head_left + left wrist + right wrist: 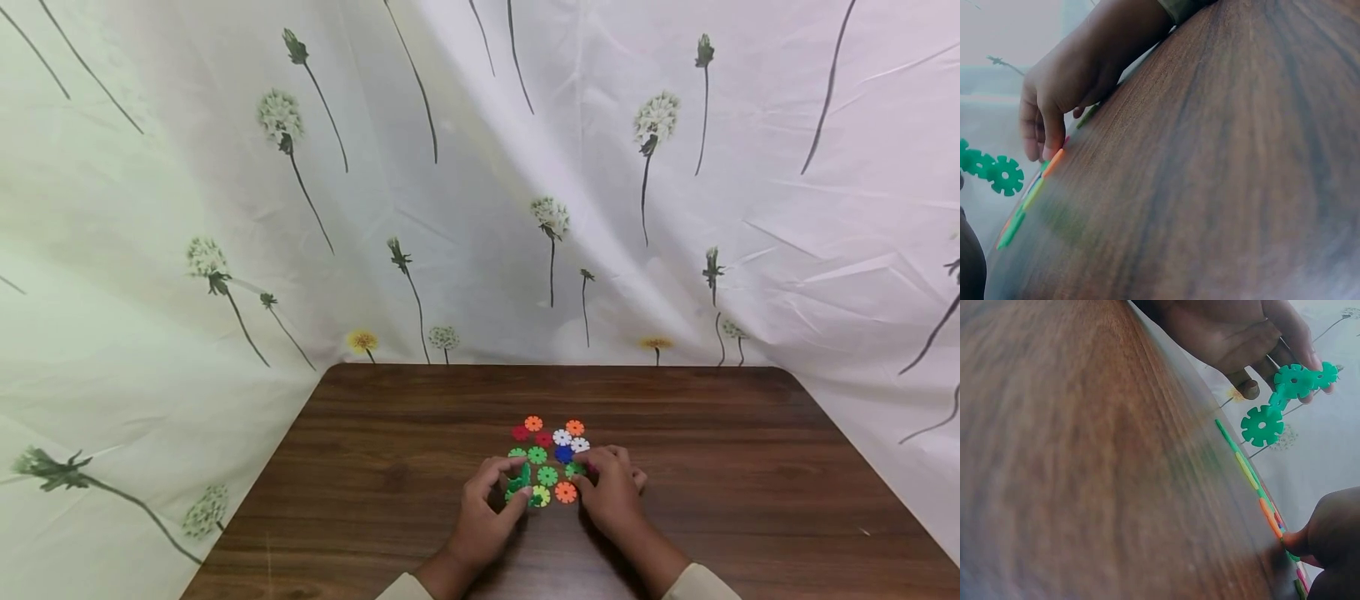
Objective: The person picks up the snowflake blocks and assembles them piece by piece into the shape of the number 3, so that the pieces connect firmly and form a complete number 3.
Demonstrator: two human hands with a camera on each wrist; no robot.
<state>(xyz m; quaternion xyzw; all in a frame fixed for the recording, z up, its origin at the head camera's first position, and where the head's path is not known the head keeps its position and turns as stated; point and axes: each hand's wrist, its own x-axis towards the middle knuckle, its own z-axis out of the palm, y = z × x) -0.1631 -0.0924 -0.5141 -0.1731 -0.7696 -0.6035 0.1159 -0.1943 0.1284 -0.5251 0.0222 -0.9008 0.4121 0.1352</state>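
My left hand (480, 515) holds a small chain of joined green notched discs (1304, 382) between thumb and fingers, raised above the table. One disc of the chain hangs lowest in the right wrist view. On the right, my other hand (617, 492) reaches down to the tabletop, thumb and index finger pinching at a loose green disc (573, 470), partly hidden by the fingertips. Between the hands lie another green disc (547, 476), an orange disc (566, 492) and a yellow-green disc (542, 497). A blue disc (564, 454) sits just beyond the right fingertips.
Farther back on the brown wooden table (390, 467) are white discs (562, 437), red discs (521, 432) and orange discs (533, 423), all lying flat. A pinkish disc peeks from under the right hand. Behind the table hangs a dandelion-print cloth (480, 208).
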